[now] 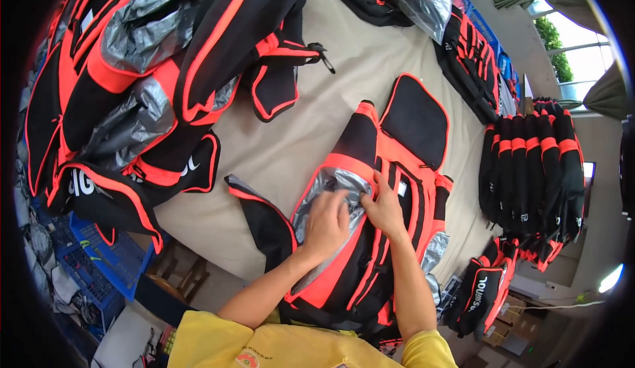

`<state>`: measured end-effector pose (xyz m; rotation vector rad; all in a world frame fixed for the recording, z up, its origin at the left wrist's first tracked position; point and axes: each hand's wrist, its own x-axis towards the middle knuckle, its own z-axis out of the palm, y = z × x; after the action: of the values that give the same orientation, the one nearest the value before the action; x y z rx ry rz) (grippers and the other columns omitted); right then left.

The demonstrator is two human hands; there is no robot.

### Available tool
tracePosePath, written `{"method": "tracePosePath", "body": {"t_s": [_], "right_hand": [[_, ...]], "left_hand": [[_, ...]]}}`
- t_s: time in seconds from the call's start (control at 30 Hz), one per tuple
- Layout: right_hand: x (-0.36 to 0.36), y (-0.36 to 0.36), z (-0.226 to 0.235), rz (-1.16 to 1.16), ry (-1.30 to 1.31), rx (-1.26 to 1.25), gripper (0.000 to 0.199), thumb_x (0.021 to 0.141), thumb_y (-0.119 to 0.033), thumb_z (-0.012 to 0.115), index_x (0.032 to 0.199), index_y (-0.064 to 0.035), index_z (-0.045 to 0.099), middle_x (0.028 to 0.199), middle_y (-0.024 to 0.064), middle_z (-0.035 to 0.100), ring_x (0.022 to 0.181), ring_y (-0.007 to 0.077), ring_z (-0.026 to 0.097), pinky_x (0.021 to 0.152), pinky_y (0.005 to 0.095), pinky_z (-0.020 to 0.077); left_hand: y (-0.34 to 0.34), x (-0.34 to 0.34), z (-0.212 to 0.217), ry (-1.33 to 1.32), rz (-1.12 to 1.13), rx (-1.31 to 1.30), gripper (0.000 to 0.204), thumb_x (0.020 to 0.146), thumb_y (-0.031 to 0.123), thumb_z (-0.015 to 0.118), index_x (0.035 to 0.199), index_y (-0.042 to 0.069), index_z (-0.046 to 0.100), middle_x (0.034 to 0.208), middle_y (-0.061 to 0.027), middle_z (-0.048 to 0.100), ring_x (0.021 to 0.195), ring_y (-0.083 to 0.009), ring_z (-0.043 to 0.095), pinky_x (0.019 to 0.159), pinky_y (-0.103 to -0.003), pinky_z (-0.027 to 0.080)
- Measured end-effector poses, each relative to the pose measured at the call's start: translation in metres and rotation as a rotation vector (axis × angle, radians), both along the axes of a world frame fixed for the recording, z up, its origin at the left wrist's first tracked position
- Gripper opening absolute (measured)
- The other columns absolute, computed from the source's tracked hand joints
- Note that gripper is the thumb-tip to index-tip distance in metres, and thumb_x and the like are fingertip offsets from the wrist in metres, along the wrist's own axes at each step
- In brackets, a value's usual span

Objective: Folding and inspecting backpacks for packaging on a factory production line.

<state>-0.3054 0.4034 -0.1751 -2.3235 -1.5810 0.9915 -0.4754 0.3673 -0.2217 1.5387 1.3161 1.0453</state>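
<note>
A black and orange bag [397,163] with a silver lining lies open on the beige table [350,57] in front of me. My left hand [327,222] presses flat on the silver lining [331,186] inside the bag's opening, fingers spread. My right hand [382,208] pinches the orange rim of the opening just beside the left hand. The bag's black lid flap [417,120] lies folded back toward the far side. A loose black strap panel with orange edging [261,219] hangs off the table edge at my left.
A heap of the same black, orange and silver bags [139,77] covers the table's left side. More bags lie at the far right [473,57]. A row of folded bags [532,169] stands at the right. A blue crate [99,262] sits on the floor at left.
</note>
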Motion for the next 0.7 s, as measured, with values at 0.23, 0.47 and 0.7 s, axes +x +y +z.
{"method": "tracePosePath", "body": {"t_s": [0.23,0.47,0.7], "right_hand": [[-0.021,-0.017,-0.004,0.081,-0.164,0.148,0.072,0.092,-0.016,0.061,0.159,-0.0022,0.04,0.074,0.024,0.07,0.072,0.0486,0.071,0.073,0.0588,0.0554],[0.026,-0.046,0.011,-0.103,0.138,0.249,0.054,0.103,-0.025,0.07,0.149,0.0009,0.057,0.139,0.0242,0.068,0.134,0.0344,0.065,0.113,0.0417,0.0493],[0.07,-0.092,-0.087,0.091,-0.429,0.266,0.083,0.103,-0.05,0.064,0.159,0.0062,0.04,0.163,0.0341,0.038,0.157,0.0469,0.03,0.128,0.0568,0.0257]], "left_hand": [[0.057,0.028,-0.093,0.104,-0.411,-0.447,0.034,0.104,0.019,0.049,0.126,-0.006,0.057,0.117,-0.0395,0.067,0.111,-0.0559,0.064,0.092,-0.061,0.05],[0.063,0.011,-0.061,0.311,-0.293,-0.394,0.032,0.099,0.013,0.056,0.124,-0.006,0.059,0.116,-0.0352,0.068,0.113,-0.0538,0.064,0.095,-0.062,0.05],[0.097,0.035,0.01,0.405,-0.204,0.351,0.047,0.103,0.023,0.057,0.146,0.003,0.057,0.146,-0.0214,0.061,0.14,-0.0399,0.055,0.113,-0.059,0.044]]}}
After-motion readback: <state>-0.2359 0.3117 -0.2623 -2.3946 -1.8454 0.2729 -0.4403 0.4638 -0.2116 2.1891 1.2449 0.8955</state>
